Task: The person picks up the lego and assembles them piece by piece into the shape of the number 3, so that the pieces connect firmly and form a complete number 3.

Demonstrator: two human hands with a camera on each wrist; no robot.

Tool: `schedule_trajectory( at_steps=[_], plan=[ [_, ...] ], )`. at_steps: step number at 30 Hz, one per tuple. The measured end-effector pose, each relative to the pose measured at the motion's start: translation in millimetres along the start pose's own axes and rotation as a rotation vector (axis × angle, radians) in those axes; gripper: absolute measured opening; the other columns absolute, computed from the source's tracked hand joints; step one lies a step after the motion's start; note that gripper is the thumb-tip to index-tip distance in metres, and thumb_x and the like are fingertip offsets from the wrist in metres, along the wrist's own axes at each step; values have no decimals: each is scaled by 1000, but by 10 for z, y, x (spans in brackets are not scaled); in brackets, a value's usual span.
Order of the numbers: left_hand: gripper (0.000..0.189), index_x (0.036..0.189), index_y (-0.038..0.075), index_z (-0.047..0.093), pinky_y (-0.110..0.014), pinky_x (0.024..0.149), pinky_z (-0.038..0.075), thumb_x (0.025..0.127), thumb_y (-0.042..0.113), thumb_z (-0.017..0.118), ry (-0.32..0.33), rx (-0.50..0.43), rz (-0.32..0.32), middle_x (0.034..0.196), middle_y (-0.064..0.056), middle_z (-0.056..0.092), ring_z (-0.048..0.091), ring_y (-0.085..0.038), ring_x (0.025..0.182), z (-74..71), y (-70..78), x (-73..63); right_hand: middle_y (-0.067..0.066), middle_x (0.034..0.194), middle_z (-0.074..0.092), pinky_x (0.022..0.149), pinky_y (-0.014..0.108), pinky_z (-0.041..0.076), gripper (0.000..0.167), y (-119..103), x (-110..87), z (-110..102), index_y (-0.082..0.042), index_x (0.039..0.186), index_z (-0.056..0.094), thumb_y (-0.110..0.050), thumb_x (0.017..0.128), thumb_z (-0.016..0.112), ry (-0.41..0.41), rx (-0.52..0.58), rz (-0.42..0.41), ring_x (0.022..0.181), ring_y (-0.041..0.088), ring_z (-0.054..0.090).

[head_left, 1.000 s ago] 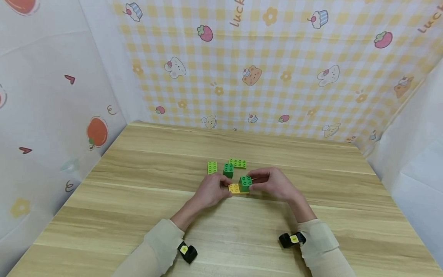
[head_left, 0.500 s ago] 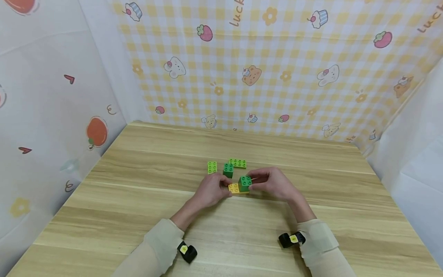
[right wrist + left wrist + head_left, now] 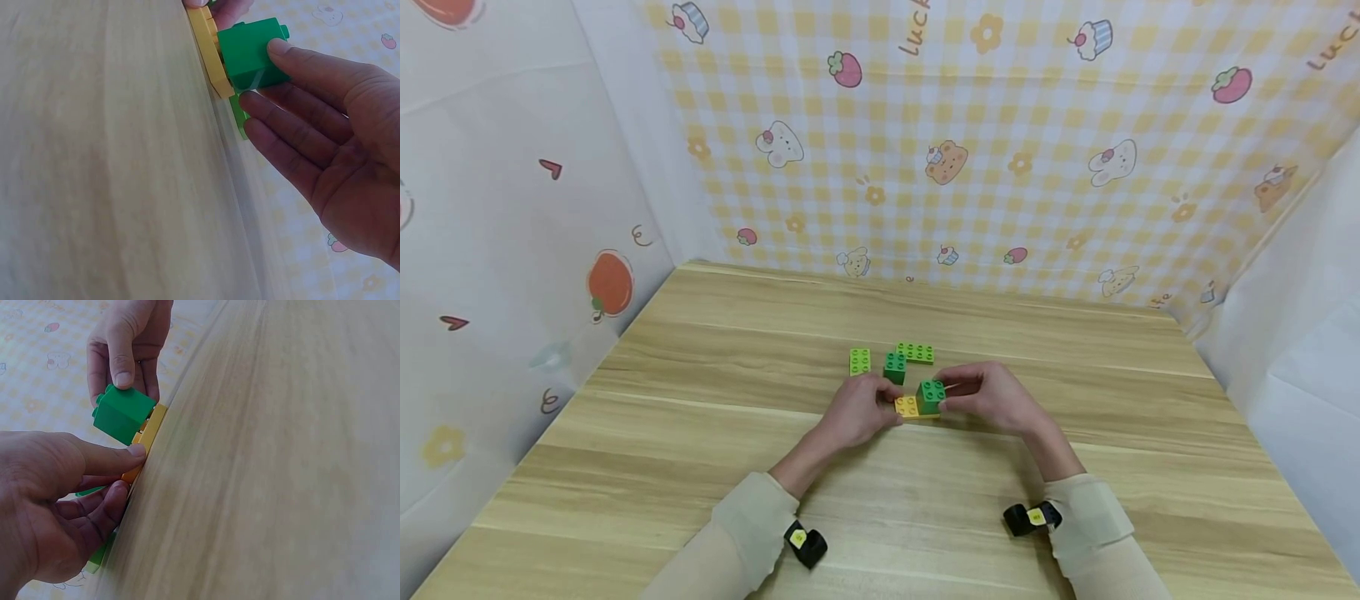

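My left hand (image 3: 859,411) pinches the left end of a flat yellow building brick (image 3: 907,407) lying on the table. In the left wrist view, its thumb presses along the side of that yellow piece. A taller dark green brick (image 3: 932,396) is over the yellow one's right half, pinched by my right hand (image 3: 992,398). Seen from both wrists, the green brick (image 3: 253,53) sits slightly tilted on the studs, with a narrow gap under part of it. Whether any studs are engaged is hidden.
Behind the hands stand a second dark green brick (image 3: 895,367), a flat light green brick (image 3: 915,353) and another light green one (image 3: 860,362) close to the left hand. A patterned cloth (image 3: 970,125) hangs behind the wooden table (image 3: 1075,350).
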State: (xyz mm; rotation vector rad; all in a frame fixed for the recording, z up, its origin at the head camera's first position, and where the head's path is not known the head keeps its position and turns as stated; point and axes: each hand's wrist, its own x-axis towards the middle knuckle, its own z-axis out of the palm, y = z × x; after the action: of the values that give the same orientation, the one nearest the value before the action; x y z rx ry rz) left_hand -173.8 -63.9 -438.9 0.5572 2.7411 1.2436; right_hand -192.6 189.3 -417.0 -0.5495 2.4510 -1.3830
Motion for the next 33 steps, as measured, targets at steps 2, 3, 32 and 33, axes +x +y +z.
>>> schedule_trajectory(
  at_steps=[2,3,32,33],
  plan=[
    [32,112,1,79,-32,82,55,82,6,88,0,-1,2,107,-9,75,66,-19,95,-2,0,1,16,125,76,87,31,62,41,-12,3,0,-3,130,73,-9,91,82,2,0,8,110,27,76],
    [32,112,1,79,-32,82,55,82,6,88,0,-2,4,107,-9,75,66,-19,94,-3,0,1,16,125,76,87,30,62,41,-19,4,-1,-3,130,73,-9,91,82,0,1,8,110,27,76],
    [31,112,2,80,-33,83,55,82,7,89,-1,-6,-17,108,-10,75,65,-18,95,-9,23,-3,16,119,78,85,30,62,39,-13,7,17,-2,128,75,-13,91,83,18,-52,-2,106,26,77],
    [31,112,3,80,-33,83,55,83,7,89,0,-11,-21,108,-9,75,65,-18,95,-7,22,-2,16,119,78,85,30,62,39,-11,2,17,-3,128,75,-13,91,84,20,-52,3,105,25,77]
  ],
)
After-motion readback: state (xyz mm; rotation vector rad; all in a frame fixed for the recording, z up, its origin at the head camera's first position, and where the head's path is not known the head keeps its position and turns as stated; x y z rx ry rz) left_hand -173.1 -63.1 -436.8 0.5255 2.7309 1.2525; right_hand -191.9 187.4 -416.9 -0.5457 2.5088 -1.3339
